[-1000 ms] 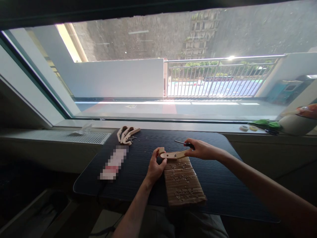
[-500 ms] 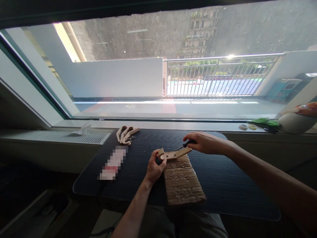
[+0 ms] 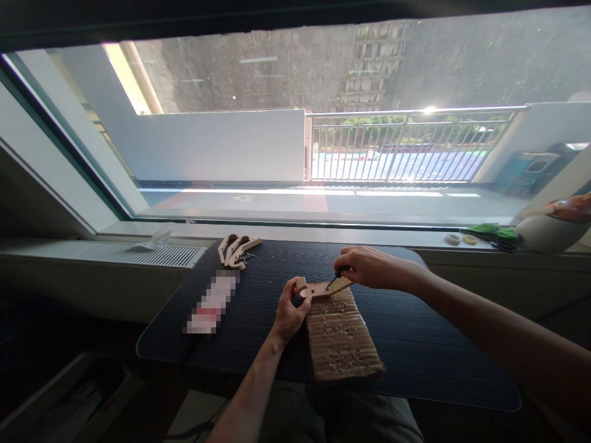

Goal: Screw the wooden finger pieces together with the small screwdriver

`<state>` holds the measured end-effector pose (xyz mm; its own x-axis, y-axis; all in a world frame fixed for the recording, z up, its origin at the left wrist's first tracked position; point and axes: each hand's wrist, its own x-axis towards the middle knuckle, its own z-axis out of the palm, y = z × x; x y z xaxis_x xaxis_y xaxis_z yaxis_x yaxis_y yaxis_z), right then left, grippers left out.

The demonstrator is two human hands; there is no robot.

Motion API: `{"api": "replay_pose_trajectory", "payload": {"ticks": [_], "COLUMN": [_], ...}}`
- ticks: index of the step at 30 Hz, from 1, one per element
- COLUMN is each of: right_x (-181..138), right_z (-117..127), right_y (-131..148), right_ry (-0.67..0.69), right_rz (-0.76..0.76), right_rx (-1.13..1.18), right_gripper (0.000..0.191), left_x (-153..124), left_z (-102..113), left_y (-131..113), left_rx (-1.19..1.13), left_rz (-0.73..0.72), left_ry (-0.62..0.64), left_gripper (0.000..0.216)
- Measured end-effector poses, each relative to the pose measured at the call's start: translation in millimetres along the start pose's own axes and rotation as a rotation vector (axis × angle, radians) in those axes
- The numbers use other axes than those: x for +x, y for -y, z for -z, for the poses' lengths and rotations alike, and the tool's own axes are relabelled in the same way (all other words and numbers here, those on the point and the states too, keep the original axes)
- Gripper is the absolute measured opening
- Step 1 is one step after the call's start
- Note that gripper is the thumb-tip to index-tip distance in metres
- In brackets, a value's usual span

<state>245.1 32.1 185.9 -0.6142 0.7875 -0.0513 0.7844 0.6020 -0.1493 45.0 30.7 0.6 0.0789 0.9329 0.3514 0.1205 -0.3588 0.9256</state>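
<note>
My left hand [image 3: 289,314] is closed round the curved end of a light wooden piece [image 3: 319,288] that rests on the far edge of a cardboard sheet [image 3: 340,338]. My right hand [image 3: 364,267] is closed on a small screwdriver [image 3: 335,276] with a dark handle. Its tip points down onto the middle of the wooden piece. Both arms reach in from the bottom of the view over a dark table [image 3: 415,344].
A stack of similar curved wooden pieces [image 3: 236,249] lies at the table's far left, with small screws beside it. A blurred pink and white object [image 3: 212,303] lies left of my left hand. Tape rolls [image 3: 462,239] and green items [image 3: 493,232] sit on the window sill at right.
My right hand let go of the wooden piece's right end, rose, and turned the screwdriver from flat to tip-down on the piece. My left hand has stayed put.
</note>
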Motion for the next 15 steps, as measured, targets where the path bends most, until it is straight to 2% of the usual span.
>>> {"api": "replay_pose_trajectory", "payload": {"ticks": [5, 10, 15], "right_x": [2.5, 7.5, 21.7], "right_z": [-0.5, 3.9, 7.4], "right_y": [1.4, 8.8, 17.2], "right_ry": [0.013, 0.081, 0.134], "right_rz": [0.004, -0.012, 0.078], "right_rx": [-0.004, -0.08, -0.194], "right_gripper": [0.023, 0.026, 0.026], "left_x": [0.5, 0.3, 0.4], "left_z": [0.6, 0.5, 0.6], "left_y": [-0.1, -0.7, 3.2], "left_rx": [-0.005, -0.005, -0.005], "left_rz": [-0.004, 0.013, 0.024], "left_ry": [0.007, 0.016, 0.015], "left_gripper": [0.036, 0.036, 0.038]}}
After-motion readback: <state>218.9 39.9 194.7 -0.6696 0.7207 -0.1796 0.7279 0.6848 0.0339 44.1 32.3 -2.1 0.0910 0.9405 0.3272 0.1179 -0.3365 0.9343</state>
